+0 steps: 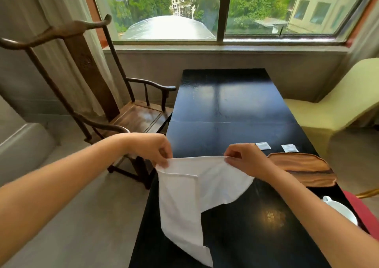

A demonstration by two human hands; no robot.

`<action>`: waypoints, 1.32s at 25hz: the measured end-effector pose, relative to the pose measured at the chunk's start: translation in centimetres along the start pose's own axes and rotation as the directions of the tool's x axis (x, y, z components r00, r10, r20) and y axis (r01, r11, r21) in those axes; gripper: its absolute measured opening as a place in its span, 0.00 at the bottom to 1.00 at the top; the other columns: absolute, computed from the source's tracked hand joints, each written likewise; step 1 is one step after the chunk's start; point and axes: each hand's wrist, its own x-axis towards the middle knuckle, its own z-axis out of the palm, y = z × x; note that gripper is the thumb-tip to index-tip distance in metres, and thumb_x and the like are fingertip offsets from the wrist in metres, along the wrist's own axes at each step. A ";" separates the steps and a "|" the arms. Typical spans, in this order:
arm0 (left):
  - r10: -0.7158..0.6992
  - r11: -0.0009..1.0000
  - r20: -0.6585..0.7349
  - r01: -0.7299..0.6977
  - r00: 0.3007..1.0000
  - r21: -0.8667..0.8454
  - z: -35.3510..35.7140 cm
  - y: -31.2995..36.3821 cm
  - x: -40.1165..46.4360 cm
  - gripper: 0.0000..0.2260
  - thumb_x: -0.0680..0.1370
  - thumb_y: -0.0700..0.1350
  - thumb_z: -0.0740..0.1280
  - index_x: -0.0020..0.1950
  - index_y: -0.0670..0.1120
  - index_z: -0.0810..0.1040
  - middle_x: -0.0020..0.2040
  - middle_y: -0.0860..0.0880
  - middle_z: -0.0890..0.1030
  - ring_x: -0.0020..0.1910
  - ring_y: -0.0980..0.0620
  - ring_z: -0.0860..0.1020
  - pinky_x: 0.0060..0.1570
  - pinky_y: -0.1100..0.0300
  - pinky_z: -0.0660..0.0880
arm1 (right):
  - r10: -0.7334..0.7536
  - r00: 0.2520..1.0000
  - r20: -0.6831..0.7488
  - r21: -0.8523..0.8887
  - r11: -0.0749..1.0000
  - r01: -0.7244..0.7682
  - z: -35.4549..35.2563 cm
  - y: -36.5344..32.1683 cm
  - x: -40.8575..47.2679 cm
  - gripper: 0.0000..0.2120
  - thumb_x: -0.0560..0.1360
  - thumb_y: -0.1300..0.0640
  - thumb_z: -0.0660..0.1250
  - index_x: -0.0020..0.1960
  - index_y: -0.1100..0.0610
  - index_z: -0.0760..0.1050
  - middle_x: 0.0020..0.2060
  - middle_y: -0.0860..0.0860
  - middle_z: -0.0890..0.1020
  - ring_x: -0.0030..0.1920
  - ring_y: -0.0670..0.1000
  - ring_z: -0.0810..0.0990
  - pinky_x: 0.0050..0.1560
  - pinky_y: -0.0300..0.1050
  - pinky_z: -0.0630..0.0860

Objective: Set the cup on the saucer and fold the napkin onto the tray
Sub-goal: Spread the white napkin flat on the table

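On the glossy black table (225, 107), left hand (151, 147) and right hand (246, 161) each pinch the white napkin's (184, 196) top edge; its loose, uneven hang could skew the fold before the wooden tray (303, 168).

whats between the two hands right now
In the head view, only the top edge of the white napkin spans between the left hand and right hand, each pinching a corner, with the black table behind it.

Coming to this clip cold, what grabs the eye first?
The white napkin, held up over the near left of the black table, its top edge pinched by the left hand and right hand. To the right lies the wooden tray.
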 end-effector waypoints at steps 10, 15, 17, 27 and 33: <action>-0.010 0.965 -0.528 0.147 0.849 0.218 -5.0 -1.0 2.7 0.06 0.73 0.39 0.68 0.49 0.41 0.83 0.38 0.53 0.78 0.36 0.55 0.77 0.40 0.65 0.72 | -0.103 0.989 -0.107 -0.365 0.929 0.057 -7.0 0.3 4.6 0.06 0.71 0.65 0.63 0.41 0.64 0.79 0.39 0.61 0.82 0.41 0.61 0.78 0.39 0.45 0.70; 0.120 0.973 -0.766 0.076 0.632 0.216 -9.4 0.0 2.9 0.06 0.74 0.37 0.67 0.45 0.41 0.84 0.43 0.45 0.84 0.41 0.50 0.79 0.46 0.60 0.74 | -0.231 0.854 -0.466 -0.412 0.911 0.021 -12.2 -0.2 7.8 0.07 0.73 0.67 0.62 0.44 0.64 0.80 0.39 0.61 0.78 0.39 0.61 0.76 0.37 0.46 0.70; 0.187 0.968 -0.820 0.040 0.542 0.247 -8.5 -0.4 3.2 0.06 0.75 0.38 0.66 0.47 0.41 0.84 0.46 0.43 0.84 0.44 0.47 0.80 0.48 0.60 0.73 | -0.295 0.801 -0.521 -0.437 0.898 0.047 -12.3 0.1 7.6 0.06 0.73 0.67 0.63 0.44 0.64 0.79 0.38 0.60 0.77 0.38 0.59 0.76 0.36 0.49 0.73; 0.107 0.989 -0.752 0.008 0.651 0.149 11.3 -8.8 4.5 0.06 0.76 0.39 0.67 0.51 0.42 0.81 0.46 0.44 0.83 0.44 0.45 0.81 0.44 0.52 0.79 | -0.097 0.933 -0.347 -0.311 0.950 -0.017 1.2 7.9 -2.1 0.06 0.66 0.70 0.70 0.39 0.62 0.79 0.37 0.59 0.80 0.36 0.63 0.79 0.36 0.52 0.77; -0.015 0.997 -0.590 0.056 0.807 0.051 23.3 -12.3 5.8 0.05 0.75 0.36 0.66 0.46 0.41 0.82 0.44 0.44 0.82 0.43 0.44 0.80 0.40 0.49 0.79 | 0.128 0.982 -0.138 -0.268 0.950 -0.161 13.0 12.3 -9.9 0.06 0.64 0.70 0.70 0.38 0.61 0.79 0.35 0.57 0.80 0.36 0.61 0.78 0.35 0.52 0.77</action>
